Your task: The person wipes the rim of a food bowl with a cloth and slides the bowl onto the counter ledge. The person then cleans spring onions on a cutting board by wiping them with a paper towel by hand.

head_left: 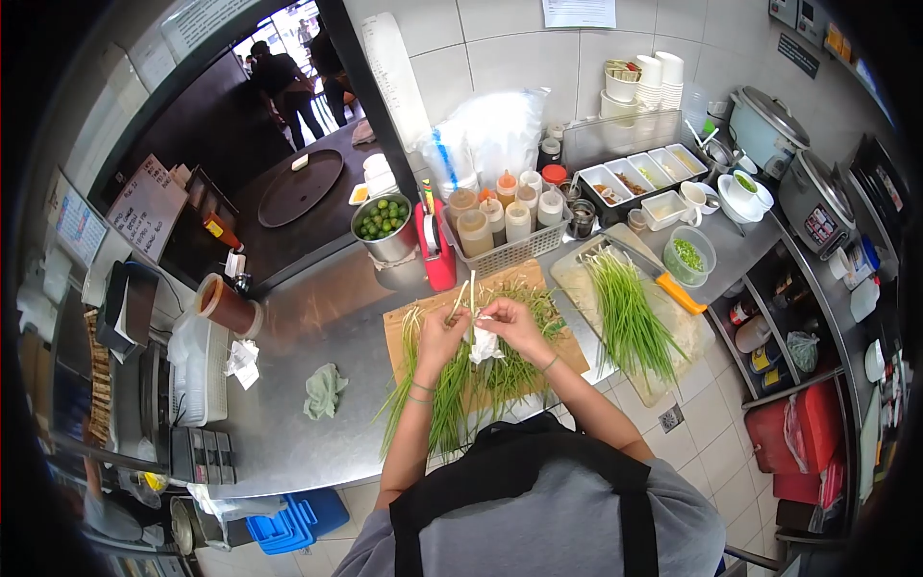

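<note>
My left hand (442, 335) is closed on a couple of spring onion stalks (471, 288), held upright with their pale ends pointing away from me. Close beside it, my right hand (516, 325) pinches a crumpled white paper towel (486, 346) against the stalks. Under both hands, a loose pile of spring onions (452, 404) spreads over a sheet of brown paper (572, 351), with trimmings at the far side. To the right, a neat bundle of spring onions (630, 313) lies on a white cutting board (673, 385) beside an orange-handled knife (681, 292).
A basket (519, 245) of squeeze bottles and a pot of green limes (382, 223) stand behind the paper. Chopped greens fill a tub (688, 256) at right. A green cloth (325, 390) lies on the steel counter (279, 452). Two people (286, 87) stand beyond the opening.
</note>
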The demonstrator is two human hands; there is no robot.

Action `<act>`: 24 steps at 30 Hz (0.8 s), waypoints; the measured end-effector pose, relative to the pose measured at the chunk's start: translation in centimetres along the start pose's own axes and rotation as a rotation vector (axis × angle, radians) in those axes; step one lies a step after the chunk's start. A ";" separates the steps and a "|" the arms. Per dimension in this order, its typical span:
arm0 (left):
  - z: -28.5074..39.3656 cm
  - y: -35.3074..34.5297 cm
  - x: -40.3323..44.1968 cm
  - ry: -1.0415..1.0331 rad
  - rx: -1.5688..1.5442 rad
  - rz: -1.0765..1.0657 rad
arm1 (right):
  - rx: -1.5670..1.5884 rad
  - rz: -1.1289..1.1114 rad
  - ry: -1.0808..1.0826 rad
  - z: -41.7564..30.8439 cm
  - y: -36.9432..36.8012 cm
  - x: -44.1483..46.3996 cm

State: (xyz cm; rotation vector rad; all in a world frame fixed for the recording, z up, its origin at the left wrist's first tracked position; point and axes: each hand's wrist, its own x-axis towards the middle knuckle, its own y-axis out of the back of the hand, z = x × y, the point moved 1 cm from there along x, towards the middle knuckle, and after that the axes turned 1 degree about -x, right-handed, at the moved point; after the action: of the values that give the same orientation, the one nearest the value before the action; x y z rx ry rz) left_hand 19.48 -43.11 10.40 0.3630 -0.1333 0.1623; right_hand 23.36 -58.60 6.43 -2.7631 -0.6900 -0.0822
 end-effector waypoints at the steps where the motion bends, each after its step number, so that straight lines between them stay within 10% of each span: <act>1: 0.2 0.0 0.1 0.031 -0.005 -0.012 | 0.008 0.007 -0.017 -0.4 -0.2 0.1; 24: 1.6 3.0 1.4 0.040 -0.466 0.033 | -0.089 -0.093 0.071 -2.8 -1.9 1.8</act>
State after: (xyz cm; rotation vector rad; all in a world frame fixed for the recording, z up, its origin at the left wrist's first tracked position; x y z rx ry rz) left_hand 20.11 -40.69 13.12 -0.1068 -0.1337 0.1654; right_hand 24.06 -56.99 9.82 -2.7959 -0.8140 -0.2346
